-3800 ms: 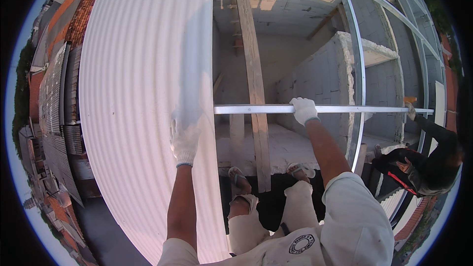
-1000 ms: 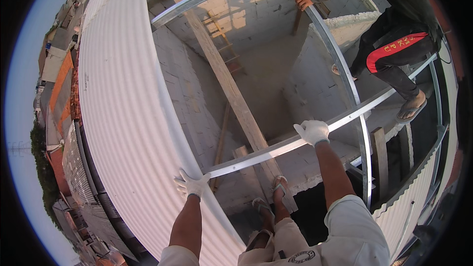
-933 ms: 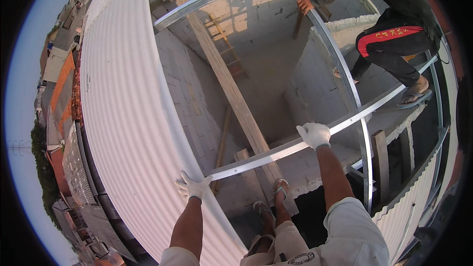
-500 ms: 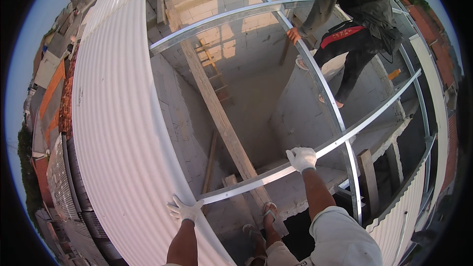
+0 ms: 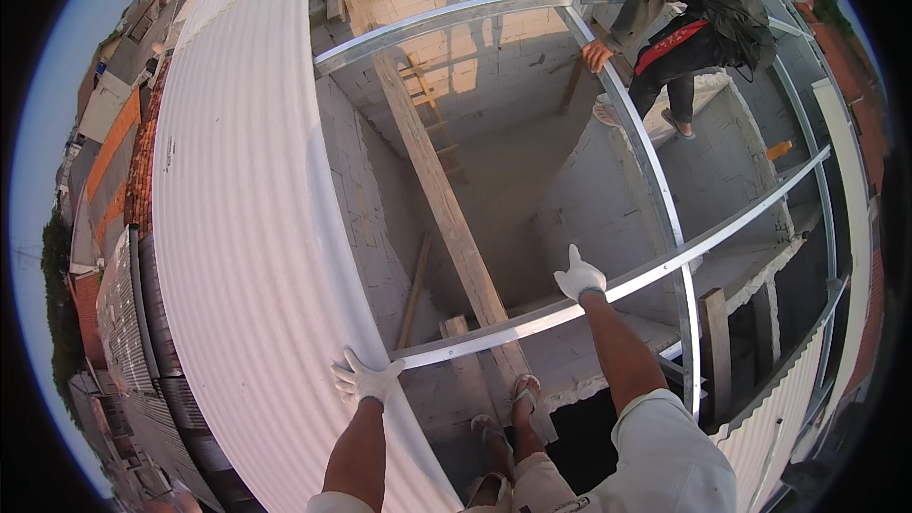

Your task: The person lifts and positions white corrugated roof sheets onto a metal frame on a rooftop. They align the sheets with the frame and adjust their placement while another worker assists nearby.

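My left hand (image 5: 366,379) lies with fingers spread on the edge of a white corrugated roofing sheet (image 5: 252,256), beside the end of a silvery metal purlin (image 5: 494,334). My right hand (image 5: 579,275) is over that purlin, one finger stretched up and the others only partly distinguishable. It does not wrap the metal, though whether the wrist touches it cannot be told. Both hands wear white knit gloves. Another metal beam (image 5: 655,176) crosses the purlin on the right. A co-worker's bare hand (image 5: 597,55) rests on this beam farther off.
Below the frame lies a deep room with block walls (image 5: 598,199). A wooden plank (image 5: 442,204) spans it, and my sandalled feet (image 5: 524,397) stand near its close end. The co-worker (image 5: 703,19) straddles the walls at the far right. Another corrugated sheet (image 5: 760,456) lies lower right.
My right hand has come off its grip on the purlin and a finger now points up. My left hand stays on the sheet. The co-worker's foot has moved farther away, and the view has shifted slightly.
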The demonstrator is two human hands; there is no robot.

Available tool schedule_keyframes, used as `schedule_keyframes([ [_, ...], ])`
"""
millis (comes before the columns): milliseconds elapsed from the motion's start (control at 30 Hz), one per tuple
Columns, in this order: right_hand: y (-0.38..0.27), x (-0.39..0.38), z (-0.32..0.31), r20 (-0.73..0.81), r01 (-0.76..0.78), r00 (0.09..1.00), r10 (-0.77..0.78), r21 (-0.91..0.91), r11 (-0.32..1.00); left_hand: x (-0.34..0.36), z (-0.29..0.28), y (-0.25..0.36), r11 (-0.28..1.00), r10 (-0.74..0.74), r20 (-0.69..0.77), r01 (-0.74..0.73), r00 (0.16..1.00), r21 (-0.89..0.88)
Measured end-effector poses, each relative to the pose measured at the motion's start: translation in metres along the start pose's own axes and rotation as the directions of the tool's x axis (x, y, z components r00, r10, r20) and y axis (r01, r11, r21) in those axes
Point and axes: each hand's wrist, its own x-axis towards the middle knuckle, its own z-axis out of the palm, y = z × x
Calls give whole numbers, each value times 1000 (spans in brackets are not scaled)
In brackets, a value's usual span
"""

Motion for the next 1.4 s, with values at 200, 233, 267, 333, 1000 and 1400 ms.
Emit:
schedule_keyframes([
  [200,-279,-44,-129,-138,701,713,-688,152,696,5,3,-7,1000,-13,-12,13,1000,3],
  [233,-305,-51,-155,-196,712,702,-685,151,686,7,3,-8,1000,-13,-19,13,1000,-11],
  [267,-320,-51,-174,-251,720,691,-678,148,678,6,3,-12,1000,-14,-23,13,1000,-24],
  [333,-310,-10,-191,-484,645,742,-464,328,690,2,1,-17,1000,-23,-18,23,1000,-13],
  [1000,2,-54,46,-513,199,848,-130,81,977,0,1,-7,999,-31,13,30,999,10],
  [1400,9,-49,57,-697,225,709,-107,80,971,1,10,-9,1000,18,-38,-18,999,0],
])
